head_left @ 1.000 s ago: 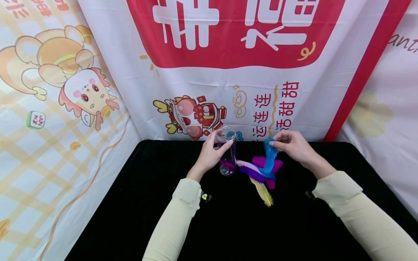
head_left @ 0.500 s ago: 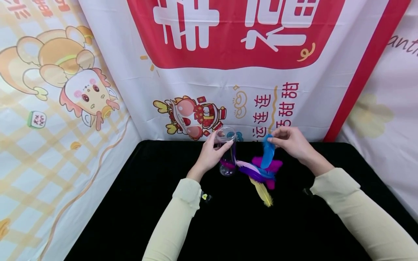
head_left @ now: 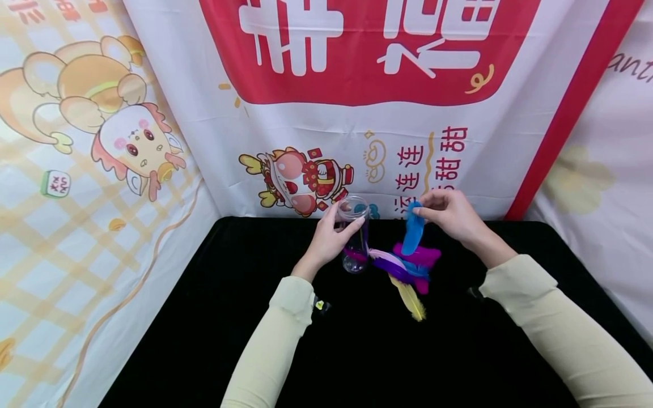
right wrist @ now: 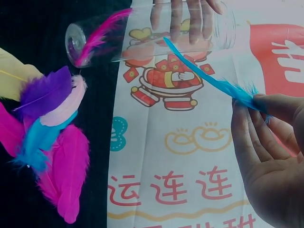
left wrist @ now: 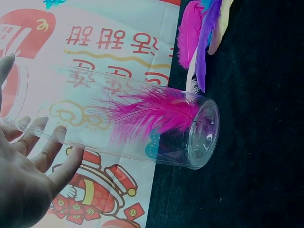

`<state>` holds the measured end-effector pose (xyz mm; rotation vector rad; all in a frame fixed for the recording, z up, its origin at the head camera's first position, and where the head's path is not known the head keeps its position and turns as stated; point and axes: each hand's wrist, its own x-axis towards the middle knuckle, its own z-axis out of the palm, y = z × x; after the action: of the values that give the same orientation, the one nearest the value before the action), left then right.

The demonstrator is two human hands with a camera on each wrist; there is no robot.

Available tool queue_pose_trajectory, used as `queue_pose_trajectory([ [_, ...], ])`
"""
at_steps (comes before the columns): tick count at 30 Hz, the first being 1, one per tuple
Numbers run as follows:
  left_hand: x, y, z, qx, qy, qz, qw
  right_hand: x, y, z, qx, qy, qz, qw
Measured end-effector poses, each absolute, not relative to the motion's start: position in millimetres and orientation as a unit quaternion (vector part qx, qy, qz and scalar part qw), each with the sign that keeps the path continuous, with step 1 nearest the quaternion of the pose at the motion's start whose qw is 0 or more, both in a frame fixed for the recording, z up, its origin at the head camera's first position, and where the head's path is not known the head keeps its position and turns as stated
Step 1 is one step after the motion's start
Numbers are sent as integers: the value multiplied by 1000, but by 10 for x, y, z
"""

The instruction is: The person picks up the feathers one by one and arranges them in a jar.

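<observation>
My left hand (head_left: 329, 237) grips a clear, open-mouthed jar (head_left: 355, 263) near its top, the thumb across the front. Inside that jar, in the left wrist view, lies one magenta feather (left wrist: 156, 114), its quill end near the base. To the right, my right hand (head_left: 451, 215) pinches a blue feather (head_left: 413, 231) between thumb and fingertips. In the right wrist view the held blue feather (right wrist: 199, 71) points its thin quill toward the jar. It hangs above a loose pile of feathers on the black tabletop, apart from the jar.
The pile holds a purple feather (head_left: 390, 267), a yellow feather (head_left: 410, 299), magenta feathers (right wrist: 71, 166), a pale pink feather (right wrist: 66, 102) and another blue feather (right wrist: 40, 142). A printed white and red cloth (head_left: 296, 124) hangs behind the black table (head_left: 285, 362).
My right hand has lifted the blue feather off the pile, moving it up and slightly left toward the jar. My left hand and the jar have stayed in place.
</observation>
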<state>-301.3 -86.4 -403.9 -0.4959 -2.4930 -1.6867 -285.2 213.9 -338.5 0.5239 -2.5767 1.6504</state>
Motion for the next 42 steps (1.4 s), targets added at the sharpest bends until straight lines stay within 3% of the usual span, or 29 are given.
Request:
queue_pose_trajectory([
  [42,-2990,-871,-4047,-163,-812,-559,42,-2870,1902,-3088,171,-811,558,53],
])
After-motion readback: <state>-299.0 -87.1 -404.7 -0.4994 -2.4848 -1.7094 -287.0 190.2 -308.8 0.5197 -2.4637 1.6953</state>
